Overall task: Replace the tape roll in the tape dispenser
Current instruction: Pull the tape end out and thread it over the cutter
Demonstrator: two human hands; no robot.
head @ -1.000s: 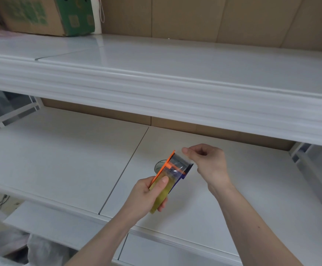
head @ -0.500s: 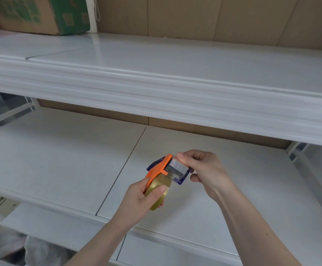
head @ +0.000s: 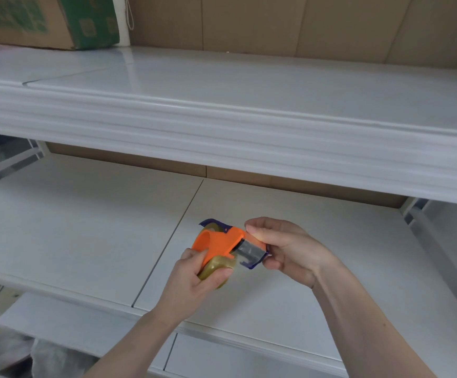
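Observation:
An orange and dark-blue tape dispenser is held in the air above the lower white shelf. A yellowish clear tape roll sits in it, partly covered by fingers. My left hand grips the roll and the dispenser's lower part from below. My right hand pinches the dispenser's front end, where a grey blade plate with a blue edge shows. Whether a loose tape end is between the right fingers cannot be made out.
An upper white shelf juts out above the hands. A cardboard box with green print stands on it at the far left. Brown board backs both shelves. White frame struts stand at the left, and more at the right.
The dispenser has turned so its orange side faces up and has tilted flatter. My right hand has closed in from the side and now grips the front end.

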